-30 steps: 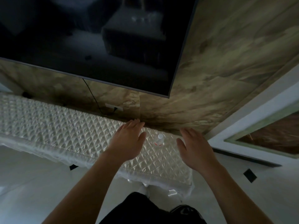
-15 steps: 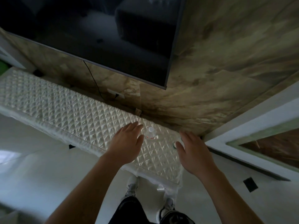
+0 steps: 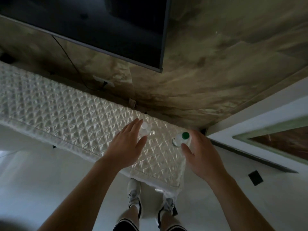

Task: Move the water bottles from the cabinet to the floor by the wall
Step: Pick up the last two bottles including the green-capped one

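View from a head-worn camera looking down at a person's own body and arms in a dim room. Nearest, two feet in pale sneakers (image 3: pixel 134 190) stand on a glossy white floor (image 3: pixel 41 180), toes close to the front of a low cabinet (image 3: pixel 66 114) draped in a cream quilted cover with a diamond pattern. Both bare forearms reach forward over the cabinet's right end. The left hand (image 3: pixel 126 144) is flat, palm down, fingers straight and close together, thumb spread to the side; its grip is wide and holds nothing. Its fingertips partly cover a clear water bottle with a white cap (image 3: pixel 146 129), which stands upright on the cover; whether they touch it cannot be told. The right hand (image 3: pixel 201 154) is also spread wide, thumb pointing left and fingers reaching past the far side of a second clear water bottle with a green cap (image 3: pixel 181 139), so the bottle stands between thumb and fingers near the cabinet's right edge. The grip is not closed, and contact cannot be made out. The two bottles stand near each other but apart. Behind the cabinet rises a brown and beige marble-patterned wall (image 3: pixel 216 64), with a black cable (image 3: pixel 66 52) running down to a wall socket (image 3: pixel 103 80). Above hangs a large dark television (image 3: pixel 100 22).
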Demonstrator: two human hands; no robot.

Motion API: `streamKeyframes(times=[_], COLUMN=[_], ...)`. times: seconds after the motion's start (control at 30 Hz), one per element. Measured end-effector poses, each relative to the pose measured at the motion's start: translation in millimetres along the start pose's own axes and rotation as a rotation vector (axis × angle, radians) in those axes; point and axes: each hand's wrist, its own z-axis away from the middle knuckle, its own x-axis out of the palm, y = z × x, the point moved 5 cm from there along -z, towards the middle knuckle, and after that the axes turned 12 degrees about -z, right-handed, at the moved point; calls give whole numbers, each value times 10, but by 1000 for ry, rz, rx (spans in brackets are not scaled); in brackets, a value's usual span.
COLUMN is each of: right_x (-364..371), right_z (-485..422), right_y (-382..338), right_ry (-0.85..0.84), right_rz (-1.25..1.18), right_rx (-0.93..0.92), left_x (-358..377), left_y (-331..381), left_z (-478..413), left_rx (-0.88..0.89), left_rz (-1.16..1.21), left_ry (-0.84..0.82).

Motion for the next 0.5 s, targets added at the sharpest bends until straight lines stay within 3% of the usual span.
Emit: streamKeyframes(times=[0.5], right_x=[830], right_z=[-744], right_y=[1281], right_ry=[107], right_rz=[-280], right_rx=[259], left_x=[1253], left_y=[-644], left_z=[-860], left_rx=[-191], left_rz=[219], left_ry=[-61])
